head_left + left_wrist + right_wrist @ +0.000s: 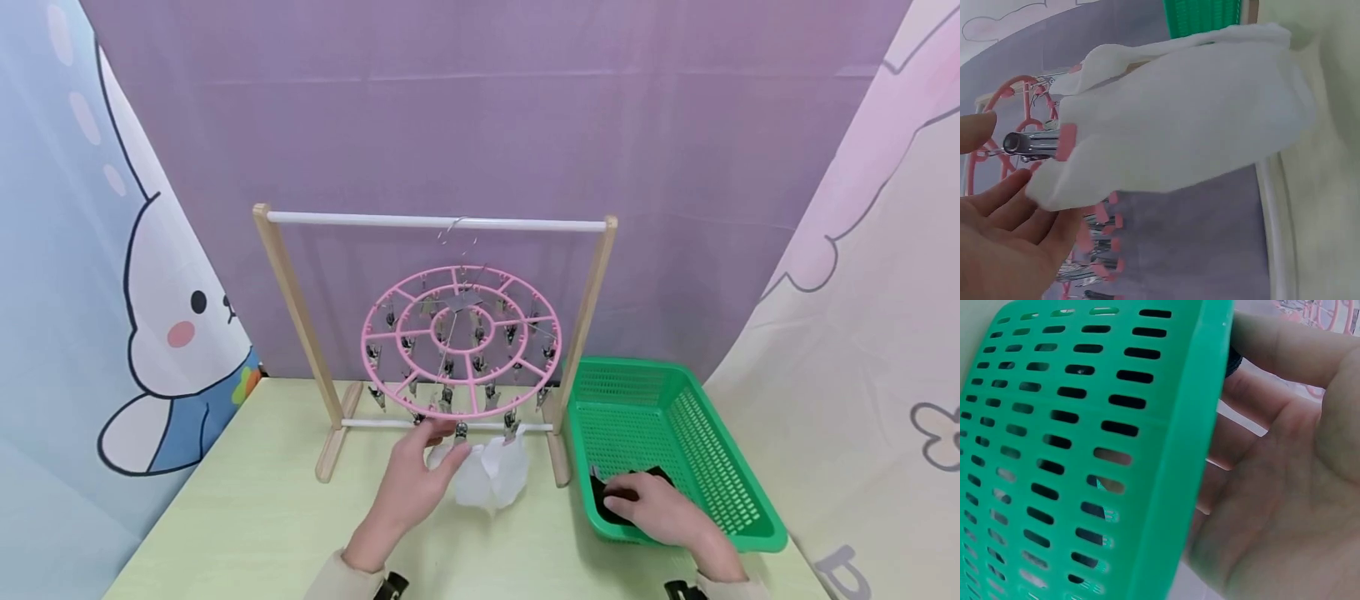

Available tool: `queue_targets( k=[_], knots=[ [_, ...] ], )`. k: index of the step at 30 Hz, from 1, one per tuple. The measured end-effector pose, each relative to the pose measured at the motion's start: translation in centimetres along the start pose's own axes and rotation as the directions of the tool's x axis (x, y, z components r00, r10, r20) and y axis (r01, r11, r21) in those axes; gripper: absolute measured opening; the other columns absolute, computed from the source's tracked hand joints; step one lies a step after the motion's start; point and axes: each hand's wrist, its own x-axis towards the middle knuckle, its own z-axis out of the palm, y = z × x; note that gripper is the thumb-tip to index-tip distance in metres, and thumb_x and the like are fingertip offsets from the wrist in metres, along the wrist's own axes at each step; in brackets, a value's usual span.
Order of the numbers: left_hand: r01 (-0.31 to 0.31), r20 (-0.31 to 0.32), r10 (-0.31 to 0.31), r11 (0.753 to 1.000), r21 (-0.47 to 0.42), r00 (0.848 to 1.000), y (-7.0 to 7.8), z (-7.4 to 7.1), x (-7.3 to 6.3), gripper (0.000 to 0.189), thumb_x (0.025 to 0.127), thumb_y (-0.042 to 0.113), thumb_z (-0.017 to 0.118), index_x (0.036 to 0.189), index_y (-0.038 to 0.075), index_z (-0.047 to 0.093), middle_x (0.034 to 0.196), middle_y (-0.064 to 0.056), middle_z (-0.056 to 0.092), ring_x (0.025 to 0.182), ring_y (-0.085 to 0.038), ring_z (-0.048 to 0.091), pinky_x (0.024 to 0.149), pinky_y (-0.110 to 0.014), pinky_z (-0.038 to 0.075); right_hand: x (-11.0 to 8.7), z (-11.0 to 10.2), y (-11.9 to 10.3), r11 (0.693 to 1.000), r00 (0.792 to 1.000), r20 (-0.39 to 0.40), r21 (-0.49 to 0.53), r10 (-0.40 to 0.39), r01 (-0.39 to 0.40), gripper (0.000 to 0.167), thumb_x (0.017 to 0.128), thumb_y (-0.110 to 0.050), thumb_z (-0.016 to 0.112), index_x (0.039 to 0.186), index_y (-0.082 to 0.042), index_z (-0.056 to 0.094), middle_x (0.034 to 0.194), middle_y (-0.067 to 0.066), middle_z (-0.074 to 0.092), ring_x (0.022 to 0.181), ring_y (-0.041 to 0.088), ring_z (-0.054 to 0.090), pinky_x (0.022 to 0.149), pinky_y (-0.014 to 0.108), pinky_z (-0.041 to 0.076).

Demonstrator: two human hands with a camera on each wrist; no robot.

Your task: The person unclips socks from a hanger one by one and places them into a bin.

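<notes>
A thin white cloth (491, 475) hangs from metal clips at the front of a round pink clip hanger (472, 414). In the left wrist view, a pink-tipped clip (1038, 144) bites the cloth's edge. My left hand (420, 479) is around that clip, thumb and fingers apart, fingertips against the cloth's corner. My right hand (663, 508) reaches into the green basket (750, 487), its thumb and fingers pinching a black cloth (611, 510). The right wrist view hides most of that cloth behind the basket's wall.
The hanger hooks onto a white rod (360, 220) of a wooden stand (296, 317). Several other metal clips dangle from its rings. The stand and basket stand side by side on a pale green table (255, 517), with a purple curtain (675, 150) behind.
</notes>
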Motion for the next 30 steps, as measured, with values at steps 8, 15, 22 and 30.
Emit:
queue_targets(
  k=[8,15,22,30],
  knots=[
    [0.152,0.106,-0.138,0.978,-0.142,0.985,-0.5,0.4,0.8,0.030,0.096,0.024,0.073,0.122,0.010,0.068,0.100,0.002,0.069,0.093,-0.016,0.067,0.088,-0.034,0.056,-0.1,0.4,0.2,1.000,1.000,0.014,-0.002,0.003,-0.003,0.025,0.103,-0.023,0.061,0.112,-0.002,0.072,0.124,0.023,0.066,0.100,0.036,0.065,0.074,0.041,0.053],
    [0.188,0.151,-0.159,0.961,-0.205,0.976,-0.7,0.5,1.1,0.026,0.097,0.019,0.071,0.121,0.008,0.071,0.093,0.002,0.067,0.082,-0.012,0.066,0.078,-0.027,0.056,-0.4,0.4,0.0,1.000,1.000,0.013,0.009,0.017,-0.018,0.037,0.102,-0.024,0.062,0.126,0.003,0.067,0.124,0.023,0.066,0.114,0.046,0.061,0.086,0.052,0.055],
    [0.228,0.176,-0.181,0.927,-0.297,0.968,-0.3,0.2,1.0,0.025,0.099,0.014,0.067,0.120,0.001,0.068,0.095,-0.008,0.066,0.088,-0.021,0.068,0.075,-0.028,0.060,-0.1,0.6,-2.1,1.000,0.986,-0.167,-0.015,-0.012,0.009,0.032,0.102,-0.026,0.062,0.124,-0.003,0.070,0.121,0.015,0.070,0.110,0.034,0.066,0.083,0.041,0.057],
    [0.235,0.190,-0.178,0.910,-0.342,0.966,0.0,-0.1,1.0,0.020,0.100,0.013,0.065,0.116,0.001,0.067,0.096,-0.011,0.067,0.088,-0.020,0.069,0.077,-0.029,0.060,0.8,2.6,-5.8,0.995,0.889,-0.450,0.023,-0.079,0.101,0.027,0.098,-0.021,0.070,0.124,-0.012,0.070,0.118,0.001,0.071,0.105,0.019,0.067,0.087,0.034,0.056]
  ],
)
